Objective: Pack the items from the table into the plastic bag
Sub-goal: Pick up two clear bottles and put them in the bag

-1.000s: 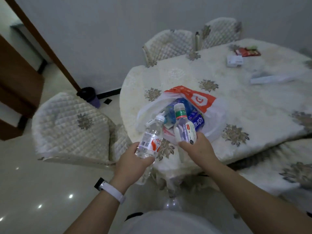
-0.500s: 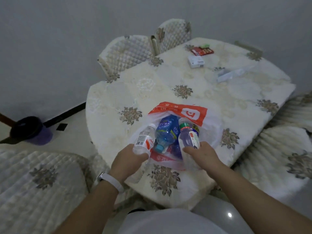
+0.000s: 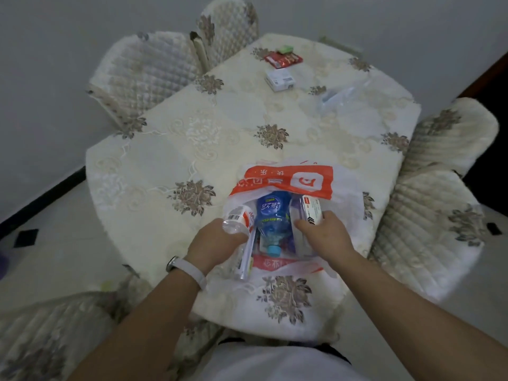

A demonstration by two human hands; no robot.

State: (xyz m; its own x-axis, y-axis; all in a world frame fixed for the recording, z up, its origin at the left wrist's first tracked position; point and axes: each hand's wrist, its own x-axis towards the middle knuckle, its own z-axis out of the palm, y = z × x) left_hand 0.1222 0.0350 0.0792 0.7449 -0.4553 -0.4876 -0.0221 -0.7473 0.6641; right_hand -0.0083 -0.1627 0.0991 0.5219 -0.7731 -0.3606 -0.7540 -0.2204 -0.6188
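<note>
Bare forearms (image 3: 154, 323), white band (image 3: 189, 270) on L wrist, white shirt (image 3: 275, 364).

White Chinese characters and a square logo stand upside down on the plastic bag (image 3: 283, 180); the blue bottle (image 3: 272, 213) label's white script is too blurred to read.

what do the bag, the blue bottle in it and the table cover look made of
Plastic bag: thin film, white with orange print, crinkled, partly see-through. Blue bottle: blue-tinted plastic, glossy, printed label. Tablecloth: probably woven fabric, with embroidered-looking flowers and a soft sheen.
</note>
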